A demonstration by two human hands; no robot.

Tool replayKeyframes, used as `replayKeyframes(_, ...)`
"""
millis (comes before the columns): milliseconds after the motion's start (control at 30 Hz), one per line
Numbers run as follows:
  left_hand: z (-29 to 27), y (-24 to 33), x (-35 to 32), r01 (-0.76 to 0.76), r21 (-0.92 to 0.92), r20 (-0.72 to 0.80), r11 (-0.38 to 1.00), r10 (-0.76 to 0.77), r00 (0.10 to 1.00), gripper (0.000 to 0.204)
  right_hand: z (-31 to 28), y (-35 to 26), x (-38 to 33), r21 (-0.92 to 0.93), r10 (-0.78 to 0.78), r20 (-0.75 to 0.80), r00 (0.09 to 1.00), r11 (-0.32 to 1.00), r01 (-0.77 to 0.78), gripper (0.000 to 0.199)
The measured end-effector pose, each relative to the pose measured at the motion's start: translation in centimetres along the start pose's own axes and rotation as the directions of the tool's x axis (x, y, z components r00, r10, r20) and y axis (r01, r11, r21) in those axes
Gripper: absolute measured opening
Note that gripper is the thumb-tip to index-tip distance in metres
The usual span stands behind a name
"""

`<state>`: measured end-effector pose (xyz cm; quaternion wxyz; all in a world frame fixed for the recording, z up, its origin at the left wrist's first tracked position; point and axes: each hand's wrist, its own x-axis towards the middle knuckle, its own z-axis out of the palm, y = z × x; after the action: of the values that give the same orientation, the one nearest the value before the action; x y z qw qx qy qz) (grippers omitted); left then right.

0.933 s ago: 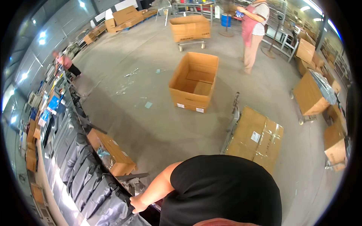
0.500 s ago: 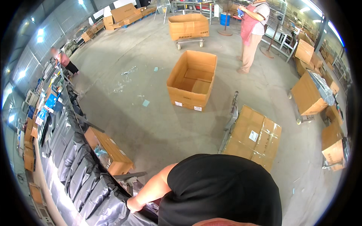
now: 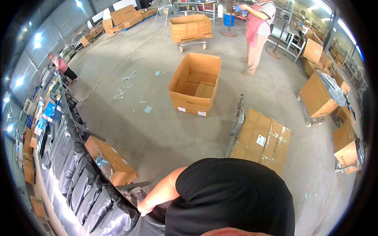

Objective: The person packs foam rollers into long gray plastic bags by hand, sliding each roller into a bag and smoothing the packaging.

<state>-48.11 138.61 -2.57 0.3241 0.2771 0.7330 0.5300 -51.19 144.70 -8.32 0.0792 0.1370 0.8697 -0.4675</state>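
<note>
Where grey bags (image 3: 84, 185) lie, one left hand (image 3: 142, 207).

Left hand (image 3: 144, 207): fingers hidden against dark edge of table (image 3: 118, 196); grip not readable. Right hand: hidden behind black-shirted torso (image 3: 232, 196), not in view. Grey foil bags (image 3: 78, 185): overlapping in a row, count not readable, lowest ones cut by picture rim. Small items on long bench (image 3: 43, 118): too small and bent by lens to identify. Distant person (image 3: 61, 67) at far left: tiny, hands not discernible. Standing person in pink apron (image 3: 258, 31): head cut off by top edge. Boxes at right rim (image 3: 346, 145): partly cropped, contents hidden.
</note>
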Motion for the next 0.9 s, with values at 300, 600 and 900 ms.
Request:
replayKeyframes(300, 0.6, -0.1, -1.3, 0.016, -0.047, -0.058, 0.999, -0.019, 0.998, 0.017, 1.7, 1.5, -0.1, 0.104, 0.045, -0.077, 0.996, 0.994, -0.037, 0.036)
replayKeyframes(600, -2.4, -5.2, -9.2, 0.166, -0.425, -0.470, 0.890, -0.374, 0.799, 0.015, 2.7, 3.7, 1.4, 0.433, -0.265, 0.050, 0.963, 0.875, 0.219, 0.022)
replayKeyframes(900, 4.3, -8.3, -17.6, -0.139, -0.855, -0.484, 0.500, -0.673, 0.560, 0.012, -5.4, -3.8, -4.3, 0.033, -0.871, 0.036, 0.490, 0.491, 0.870, 0.015)
